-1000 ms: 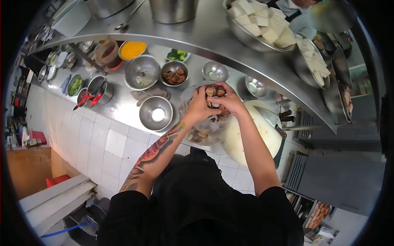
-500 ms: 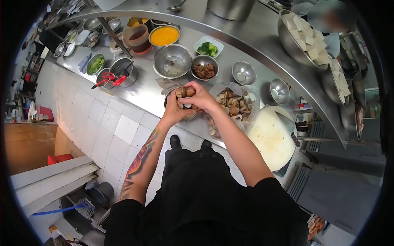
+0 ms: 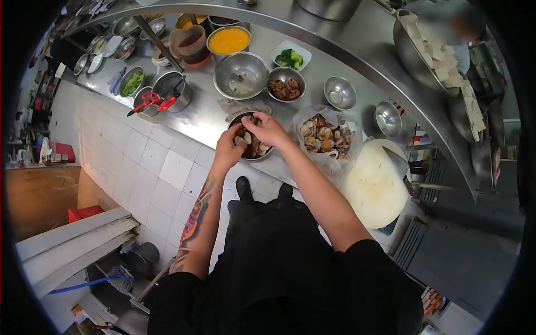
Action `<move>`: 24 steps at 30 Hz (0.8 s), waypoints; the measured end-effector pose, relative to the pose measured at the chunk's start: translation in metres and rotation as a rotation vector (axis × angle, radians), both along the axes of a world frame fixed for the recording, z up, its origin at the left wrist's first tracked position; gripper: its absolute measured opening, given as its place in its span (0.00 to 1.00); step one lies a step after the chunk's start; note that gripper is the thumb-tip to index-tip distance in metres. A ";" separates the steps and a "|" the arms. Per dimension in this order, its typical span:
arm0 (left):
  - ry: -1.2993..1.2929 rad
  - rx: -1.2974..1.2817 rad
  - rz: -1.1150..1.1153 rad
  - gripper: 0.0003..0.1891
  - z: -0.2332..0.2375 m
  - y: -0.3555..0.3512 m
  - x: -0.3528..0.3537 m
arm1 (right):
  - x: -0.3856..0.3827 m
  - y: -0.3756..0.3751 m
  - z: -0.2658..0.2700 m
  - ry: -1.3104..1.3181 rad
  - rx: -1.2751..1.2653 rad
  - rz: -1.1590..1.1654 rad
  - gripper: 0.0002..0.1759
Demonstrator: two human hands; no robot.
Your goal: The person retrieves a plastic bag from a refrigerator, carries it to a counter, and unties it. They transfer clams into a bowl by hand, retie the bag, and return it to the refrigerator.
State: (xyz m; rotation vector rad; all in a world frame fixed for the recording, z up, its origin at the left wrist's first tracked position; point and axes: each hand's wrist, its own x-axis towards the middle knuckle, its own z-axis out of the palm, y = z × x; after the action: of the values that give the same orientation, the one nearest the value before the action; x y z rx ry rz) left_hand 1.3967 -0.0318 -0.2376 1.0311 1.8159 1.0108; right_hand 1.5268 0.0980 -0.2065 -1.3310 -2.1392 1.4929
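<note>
Clams (image 3: 258, 148) lie in a metal bowl (image 3: 255, 158) at the counter's front edge, and both my hands are over it. My left hand (image 3: 228, 148) is at the bowl's left side, its fingers curled round clams against the pile. From the right, my right hand (image 3: 269, 133) reaches across the bowl with bent fingers on clams near the far rim. My fingers partly hide the shells, so how many each hand grips cannot be seen. To the right, an opened plastic bag (image 3: 353, 124) holds many more clams.
Behind the bowl are a grey cloth (image 3: 244, 108), a large metal bowl (image 3: 226, 89), a bowl of meat (image 3: 286, 88) and a dish of broccoli (image 3: 290, 58). A knife (image 3: 406, 181) lies on the round cutting board (image 3: 371, 192). Red-handled scissors (image 3: 152, 101) rest on pots. A shelf (image 3: 335, 44) overhangs the counter.
My hands have lowered the clams they held together above the bowl down to the pile inside it, and have moved slightly apart. The view has shifted a little.
</note>
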 end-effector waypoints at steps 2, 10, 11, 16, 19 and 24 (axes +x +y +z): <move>-0.008 0.148 0.139 0.29 -0.042 -0.005 -0.005 | -0.001 0.000 0.002 0.070 -0.218 -0.034 0.49; 0.348 0.447 0.122 0.17 0.011 0.006 0.040 | 0.178 0.046 0.035 0.333 -0.184 -0.376 0.18; 0.341 0.490 0.070 0.15 0.017 0.016 0.057 | 0.204 0.064 0.009 0.331 -0.184 -0.379 0.18; 0.341 0.484 -0.466 0.25 0.003 0.118 0.176 | 0.227 0.093 -0.028 -0.372 0.242 -0.076 0.45; 0.717 0.084 -0.408 0.46 -0.005 0.145 0.194 | 0.222 0.087 -0.045 -0.582 0.413 0.037 0.59; 0.717 -0.223 -0.578 0.61 0.001 0.155 0.186 | 0.221 0.093 -0.042 -0.546 0.187 0.001 0.70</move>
State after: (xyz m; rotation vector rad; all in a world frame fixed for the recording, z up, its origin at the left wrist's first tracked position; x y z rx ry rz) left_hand 1.5822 0.1236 -0.2369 1.7779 1.9097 0.0722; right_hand 1.7478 0.1915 -0.2488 -1.8193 -2.5087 0.9658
